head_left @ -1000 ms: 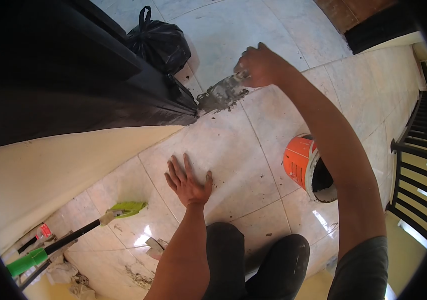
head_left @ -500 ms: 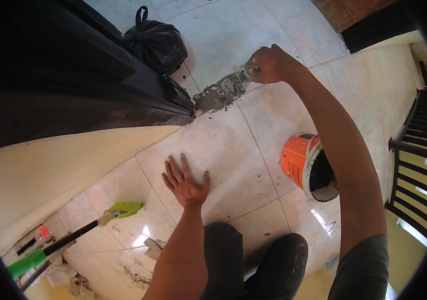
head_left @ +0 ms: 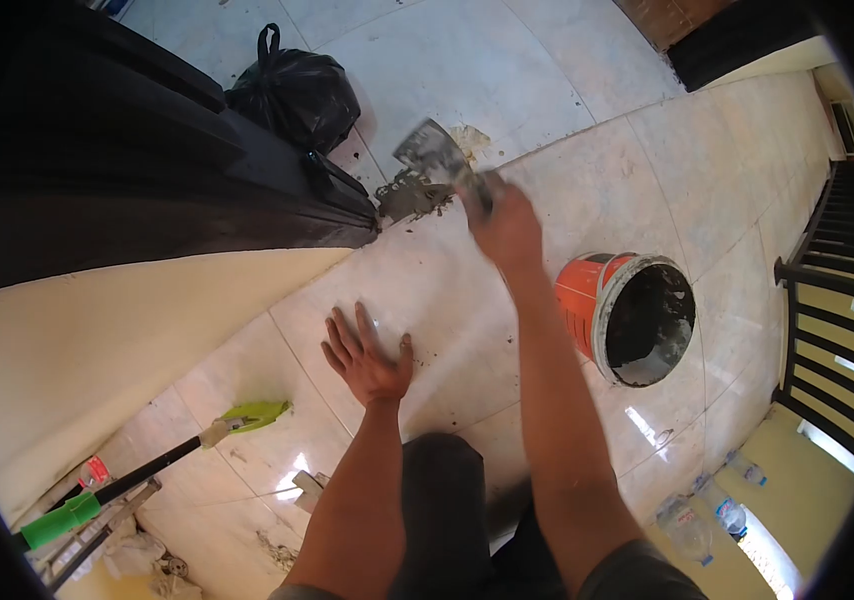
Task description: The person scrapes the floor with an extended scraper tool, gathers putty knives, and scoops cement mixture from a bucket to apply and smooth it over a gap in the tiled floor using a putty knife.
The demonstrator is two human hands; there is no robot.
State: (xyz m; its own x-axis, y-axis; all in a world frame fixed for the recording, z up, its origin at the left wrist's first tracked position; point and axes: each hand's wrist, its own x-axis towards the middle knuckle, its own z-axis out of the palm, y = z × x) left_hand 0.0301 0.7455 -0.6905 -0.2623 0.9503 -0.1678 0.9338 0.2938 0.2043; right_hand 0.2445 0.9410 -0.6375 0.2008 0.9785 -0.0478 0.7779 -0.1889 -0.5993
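My left hand [head_left: 367, 368] rests flat on the tiled floor [head_left: 447, 330], fingers spread. In my right hand [head_left: 509, 228] is a putty knife [head_left: 433, 150], its wide blade smeared with grey and raised over the floor joint. Just below the blade, a patch of wet grey mortar [head_left: 409, 196] lies along the joint at the foot of the dark door frame [head_left: 197, 205]. A pale, wet-looking smear [head_left: 470, 142] shows beside the knife. To the right of my forearm an orange bucket [head_left: 579, 300] is tipped toward me, with grey residue inside.
A knotted black plastic bag [head_left: 312, 100] sits beyond the door frame. At lower left lies a green broom [head_left: 255, 414] with a black and green handle. Several plastic bottles [head_left: 685, 530] stand at lower right, near a dark railing [head_left: 832, 300]. Mortar crumbs dot the tiles.
My right hand has drawn back toward me and left, lifting the putty knife off the joint. The mortar strip now looks shorter, its right part gone. My left hand stays put.
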